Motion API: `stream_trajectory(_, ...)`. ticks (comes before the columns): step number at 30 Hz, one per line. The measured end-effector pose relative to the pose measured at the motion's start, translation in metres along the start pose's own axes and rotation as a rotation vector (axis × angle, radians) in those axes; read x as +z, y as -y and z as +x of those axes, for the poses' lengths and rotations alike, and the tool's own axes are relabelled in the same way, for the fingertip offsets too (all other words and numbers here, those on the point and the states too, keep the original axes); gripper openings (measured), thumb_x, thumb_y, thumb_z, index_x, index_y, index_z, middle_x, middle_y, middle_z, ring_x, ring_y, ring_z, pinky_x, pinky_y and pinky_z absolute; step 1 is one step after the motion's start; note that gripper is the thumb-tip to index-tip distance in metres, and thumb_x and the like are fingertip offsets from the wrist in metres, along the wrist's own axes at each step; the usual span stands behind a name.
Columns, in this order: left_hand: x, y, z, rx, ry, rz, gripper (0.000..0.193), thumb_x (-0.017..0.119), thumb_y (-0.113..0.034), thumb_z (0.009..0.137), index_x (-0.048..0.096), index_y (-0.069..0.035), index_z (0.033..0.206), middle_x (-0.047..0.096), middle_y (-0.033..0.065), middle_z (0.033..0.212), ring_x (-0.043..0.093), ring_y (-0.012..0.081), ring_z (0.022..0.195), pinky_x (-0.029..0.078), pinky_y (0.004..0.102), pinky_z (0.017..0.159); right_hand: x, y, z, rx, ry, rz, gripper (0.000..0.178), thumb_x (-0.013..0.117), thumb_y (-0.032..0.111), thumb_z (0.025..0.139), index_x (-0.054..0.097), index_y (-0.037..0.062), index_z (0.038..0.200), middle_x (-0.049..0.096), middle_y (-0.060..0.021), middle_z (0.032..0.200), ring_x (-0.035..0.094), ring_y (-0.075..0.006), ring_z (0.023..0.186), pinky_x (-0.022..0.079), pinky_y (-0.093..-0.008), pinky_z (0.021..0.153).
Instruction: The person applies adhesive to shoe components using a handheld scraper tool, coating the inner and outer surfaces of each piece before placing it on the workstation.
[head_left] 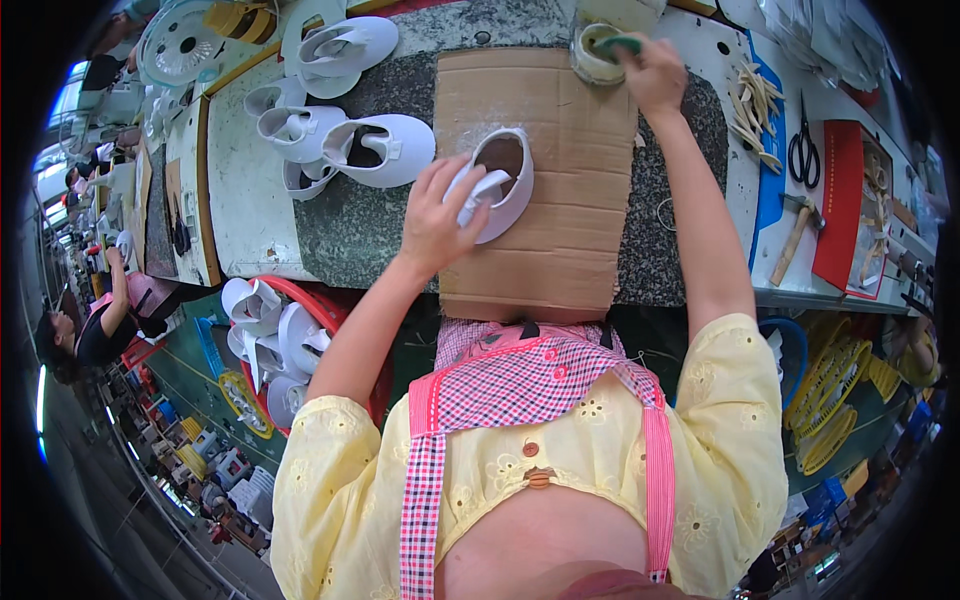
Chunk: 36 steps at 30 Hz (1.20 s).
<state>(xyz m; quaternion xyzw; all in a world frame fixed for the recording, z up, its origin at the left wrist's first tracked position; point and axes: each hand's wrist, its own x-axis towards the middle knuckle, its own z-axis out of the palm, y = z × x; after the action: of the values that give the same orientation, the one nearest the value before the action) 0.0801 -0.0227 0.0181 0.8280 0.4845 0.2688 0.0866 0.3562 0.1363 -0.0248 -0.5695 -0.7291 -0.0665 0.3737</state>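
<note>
My left hand (438, 218) is closed on a white shoe upper (515, 205) that stands on a sheet of brown cardboard (570, 230). The fingers pinch its strap and side, and brown cardboard shows through its opening. At the far right of the cardboard, my right hand (657, 78) grips a green-handled brush (622, 45) over the mouth of a small pot (598, 72) with pale, glue-like residue on it. The brush's tip is hidden in the pot. Left of the cardboard, several more white shoe uppers (395, 150) lie in a group.
A red basket (325, 300) of white shoe parts stands below the table's left side. To the right are pale strips (750, 105) on a blue tray (768, 200), black scissors (803, 155), a hammer (795, 240) and a red box (840, 205). Another person (110, 310) works at far left.
</note>
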Motion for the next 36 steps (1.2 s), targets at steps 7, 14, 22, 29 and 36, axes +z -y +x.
stream_trajectory(7, 0.004, -0.014, -0.067, -0.034, 0.200, 0.108, 0.044, 0.067, -0.022, 0.061, 0.052, -0.010, 0.101, 0.045, 0.0092, 0.106, 0.040, 0.0295, 0.104, 0.033, 0.0398, 0.085, -0.040, 0.000, 0.018, -0.137, -0.102, 0.318, 0.012, 0.062, 0.004, 0.073, 0.062, 0.0021, 0.084, 0.061, -0.0078, 0.074, 0.053, -0.0151, 0.059, 0.043, -0.0236, 0.060)
stream_trajectory(14, 0.015, -0.001, -0.064, -0.402, -0.039, -0.024, 0.048, 0.067, -0.022, 0.061, 0.049, -0.007, 0.103, 0.045, 0.0118, 0.105, 0.037, 0.0315, 0.104, 0.031, 0.0416, 0.087, -0.047, -0.025, -0.022, 0.616, -0.060, 0.571, 0.010, 0.060, 0.007, 0.077, 0.060, -0.0026, 0.080, 0.060, -0.0036, 0.069, 0.049, -0.0073, 0.053, 0.040, -0.0194, 0.051)
stream_trajectory(22, 0.018, -0.024, -0.035, 0.041, 0.179, 0.103, 0.047, 0.064, -0.016, 0.059, 0.050, -0.013, 0.103, 0.044, 0.0102, 0.109, 0.036, 0.0291, 0.108, 0.032, 0.0392, 0.087, -0.052, 0.014, -0.064, 0.688, -0.067, 1.009, 0.010, 0.063, 0.007, 0.075, 0.058, -0.0021, 0.077, 0.059, -0.0061, 0.068, 0.052, -0.0105, 0.052, 0.042, -0.0208, 0.049)
stream_trajectory(29, 0.013, 0.012, -0.065, 0.129, 0.234, 0.347, 0.041, 0.060, -0.014, 0.059, 0.053, -0.013, 0.100, 0.045, 0.0091, 0.105, 0.040, 0.0279, 0.104, 0.035, 0.0379, 0.084, -0.068, 0.006, -0.083, 0.722, -0.059, 0.991, 0.008, 0.061, 0.005, 0.076, 0.058, -0.0016, 0.078, 0.059, -0.0064, 0.072, 0.052, -0.0112, 0.054, 0.042, -0.0212, 0.050)
stream_trajectory(36, -0.015, 0.019, 0.018, 0.166, -0.047, 0.165, 0.027, 0.060, -0.009, 0.060, 0.056, -0.010, 0.087, 0.053, 0.0050, 0.085, 0.053, 0.0190, 0.080, 0.042, 0.0292, 0.064, -0.085, 0.024, -0.084, 0.852, -0.120, 1.427, 0.008, 0.056, 0.005, 0.078, 0.057, -0.0021, 0.082, 0.059, -0.0084, 0.077, 0.055, -0.0152, 0.066, 0.045, -0.0270, 0.063)
